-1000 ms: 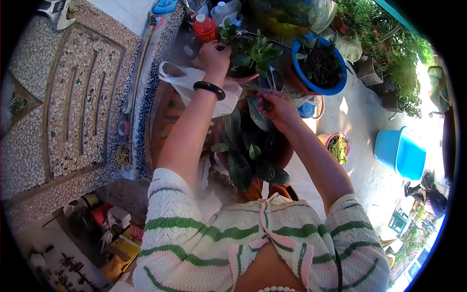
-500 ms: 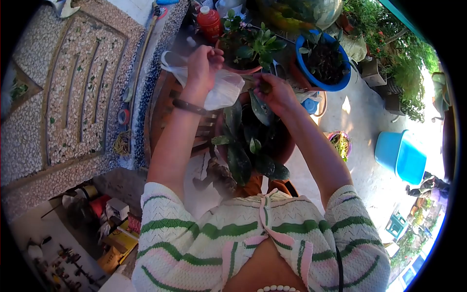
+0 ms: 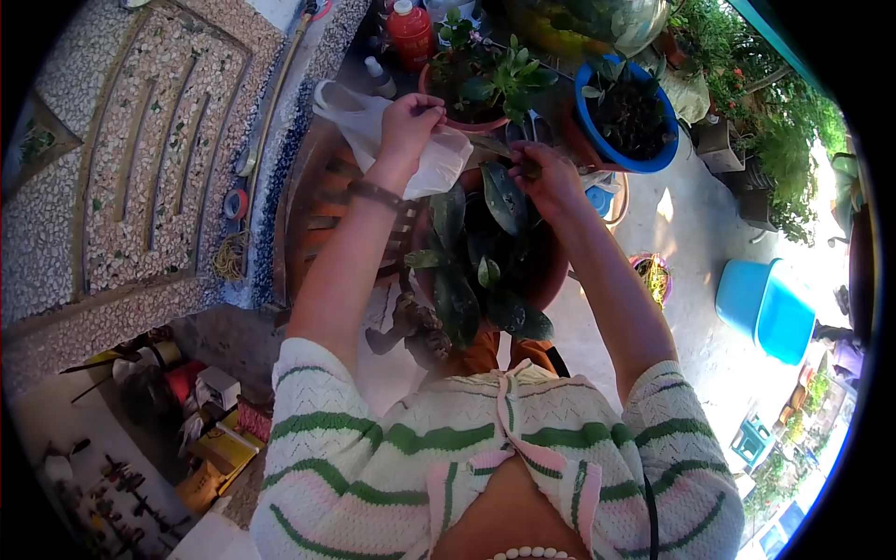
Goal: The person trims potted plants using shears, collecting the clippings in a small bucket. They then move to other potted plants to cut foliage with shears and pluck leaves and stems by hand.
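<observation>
The left hand (image 3: 408,119) has its fingers pressed together in a pinch on the upper edge of a thin white plastic bag (image 3: 392,140), which hangs below the hand and lies against the rim of the brown clay pot with dark broad leaves (image 3: 551,275). The right hand (image 3: 549,179) is closed around a small dark piece, perhaps a picked leaf or stem tip, just above one large dark green leaf (image 3: 505,198); what exactly it pinches I cannot tell. To do this well, I think the left hand should keep the bag mouth held up and open toward the right hand, so the small piece passes over the leaves without knocking them. Room is narrow here: just beyond the left hand stands a terracotta pot with a small green plant (image 3: 481,84), and beyond the right hand a round blue plastic pot with dark soil (image 3: 623,117). A red plastic bottle with a white cap (image 3: 411,33) stands further behind the left hand. The more open side is to the right of the right hand, over bare concrete floor (image 3: 691,243).
</observation>
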